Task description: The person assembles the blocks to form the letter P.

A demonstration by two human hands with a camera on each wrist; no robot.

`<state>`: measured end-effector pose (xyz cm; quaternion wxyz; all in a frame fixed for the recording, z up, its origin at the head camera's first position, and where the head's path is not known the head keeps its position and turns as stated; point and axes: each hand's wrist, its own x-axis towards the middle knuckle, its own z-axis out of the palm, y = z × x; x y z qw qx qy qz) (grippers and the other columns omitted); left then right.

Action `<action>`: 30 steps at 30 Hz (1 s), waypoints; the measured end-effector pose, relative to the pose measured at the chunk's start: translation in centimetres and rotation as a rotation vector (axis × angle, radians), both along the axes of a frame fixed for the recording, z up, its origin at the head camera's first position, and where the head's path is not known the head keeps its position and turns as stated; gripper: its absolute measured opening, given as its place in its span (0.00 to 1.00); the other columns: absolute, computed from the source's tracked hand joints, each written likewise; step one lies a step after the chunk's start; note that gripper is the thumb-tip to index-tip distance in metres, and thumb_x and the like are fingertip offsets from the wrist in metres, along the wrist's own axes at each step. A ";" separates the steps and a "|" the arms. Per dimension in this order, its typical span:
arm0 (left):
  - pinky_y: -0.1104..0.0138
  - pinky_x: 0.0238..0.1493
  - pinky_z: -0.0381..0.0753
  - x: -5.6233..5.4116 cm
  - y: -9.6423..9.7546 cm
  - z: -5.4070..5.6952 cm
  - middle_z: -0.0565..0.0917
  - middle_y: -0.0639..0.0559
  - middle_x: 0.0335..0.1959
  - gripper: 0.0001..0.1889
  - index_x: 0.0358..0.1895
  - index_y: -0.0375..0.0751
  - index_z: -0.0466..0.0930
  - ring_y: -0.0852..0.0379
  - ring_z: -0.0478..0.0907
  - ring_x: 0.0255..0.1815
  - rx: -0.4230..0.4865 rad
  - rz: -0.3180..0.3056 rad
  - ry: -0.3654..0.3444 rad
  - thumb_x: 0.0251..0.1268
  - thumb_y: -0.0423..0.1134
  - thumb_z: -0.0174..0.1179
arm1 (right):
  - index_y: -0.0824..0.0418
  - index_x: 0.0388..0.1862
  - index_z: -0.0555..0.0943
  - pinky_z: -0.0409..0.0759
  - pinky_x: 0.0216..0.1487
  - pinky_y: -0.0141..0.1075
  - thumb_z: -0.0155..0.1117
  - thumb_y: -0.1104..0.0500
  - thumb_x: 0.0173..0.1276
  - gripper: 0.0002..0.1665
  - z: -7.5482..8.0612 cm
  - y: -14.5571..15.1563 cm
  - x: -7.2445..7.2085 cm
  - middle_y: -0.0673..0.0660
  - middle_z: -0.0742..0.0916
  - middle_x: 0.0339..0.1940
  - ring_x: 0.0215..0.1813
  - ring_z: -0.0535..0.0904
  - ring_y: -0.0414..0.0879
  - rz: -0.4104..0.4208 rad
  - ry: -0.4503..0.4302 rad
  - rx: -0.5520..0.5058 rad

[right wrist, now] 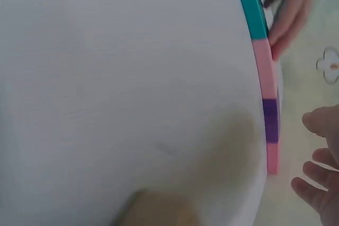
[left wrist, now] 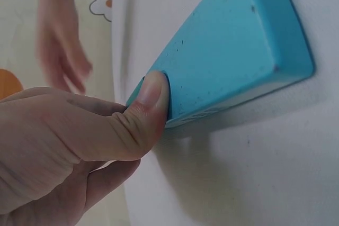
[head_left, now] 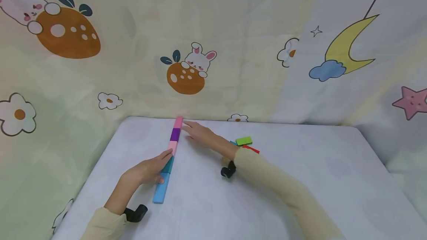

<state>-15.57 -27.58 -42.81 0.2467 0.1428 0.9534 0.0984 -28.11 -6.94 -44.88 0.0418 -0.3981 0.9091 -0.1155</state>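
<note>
A straight row of coloured blocks runs away from me on the white table. It goes from a light blue block [head_left: 161, 192] through a teal block [head_left: 169, 165], a pale pink block [head_left: 172, 146] and a purple block [head_left: 175, 134] to a pink block [head_left: 178, 122] at the far edge. My left hand [head_left: 145, 171] lies along the row's left side, its fingertips touching near the pale pink block and its thumb pressing on the light blue block [left wrist: 217, 46]. To the right of the far pink block, my right hand [head_left: 201, 135] has its fingers extended and holds nothing.
Beside my right forearm lie a green block [head_left: 244, 141], a red block [head_left: 251, 149] and a partly hidden blue block [head_left: 233, 143]. A blurred tan block [right wrist: 159, 210] shows low in the right wrist view. A patterned cloth hangs behind the table's far edge.
</note>
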 end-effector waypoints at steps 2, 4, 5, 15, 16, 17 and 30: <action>0.46 0.66 0.72 0.1 0.0 0.0 0.54 0.42 0.79 0.50 0.77 0.39 0.48 0.38 0.61 0.74 0.004 -0.003 0.011 0.54 0.41 0.71 | 0.53 0.73 0.66 0.72 0.71 0.40 0.57 0.53 0.73 0.30 0.0 3.0 2.5 0.54 0.67 0.76 0.76 0.63 0.47 0.074 -0.014 -0.002; 0.46 0.65 0.73 0.1 -0.1 0.1 0.54 0.42 0.78 0.50 0.77 0.39 0.48 0.38 0.61 0.74 0.005 -0.010 0.024 0.54 0.40 0.71 | 0.51 0.72 0.67 0.73 0.70 0.40 0.58 0.51 0.73 0.30 -0.1 6.3 5.1 0.53 0.69 0.76 0.76 0.64 0.47 0.105 -0.042 -0.010; 0.46 0.65 0.73 0.1 -0.1 0.2 0.54 0.41 0.78 0.50 0.77 0.39 0.48 0.38 0.61 0.74 0.007 -0.010 0.026 0.54 0.40 0.71 | 0.51 0.71 0.68 0.74 0.69 0.40 0.59 0.51 0.72 0.30 -0.3 7.8 6.2 0.52 0.69 0.75 0.75 0.65 0.46 0.106 -0.047 -0.012; 0.45 0.65 0.73 0.0 0.1 -0.1 0.53 0.40 0.78 0.51 0.77 0.38 0.47 0.36 0.60 0.74 0.017 -0.021 0.016 0.55 0.40 0.70 | 0.52 0.62 0.77 0.83 0.58 0.40 0.69 0.53 0.64 0.27 -1.6 18.4 11.4 0.52 0.79 0.64 0.65 0.76 0.47 -0.098 0.143 -0.119; 0.45 0.65 0.73 0.0 0.1 -0.1 0.53 0.40 0.78 0.51 0.77 0.39 0.46 0.36 0.60 0.74 0.017 -0.019 0.016 0.55 0.39 0.70 | 0.53 0.62 0.77 0.82 0.58 0.40 0.69 0.53 0.63 0.28 -1.7 18.7 11.5 0.52 0.79 0.64 0.64 0.76 0.46 -0.108 0.145 -0.125; 0.45 0.65 0.73 0.0 0.0 -0.1 0.53 0.40 0.78 0.51 0.77 0.39 0.46 0.36 0.60 0.74 0.019 -0.018 0.017 0.55 0.39 0.70 | 0.53 0.63 0.77 0.82 0.58 0.40 0.69 0.54 0.63 0.28 -1.9 18.9 11.5 0.52 0.80 0.64 0.64 0.76 0.47 -0.111 0.146 -0.136; 0.44 0.65 0.73 0.1 0.1 -0.1 0.53 0.40 0.78 0.51 0.77 0.38 0.46 0.36 0.60 0.74 0.028 -0.021 0.017 0.55 0.39 0.70 | 0.55 0.52 0.81 0.83 0.50 0.32 0.71 0.50 0.61 0.22 -2.2 16.4 10.7 0.51 0.82 0.51 0.53 0.76 0.42 -0.064 0.098 -0.003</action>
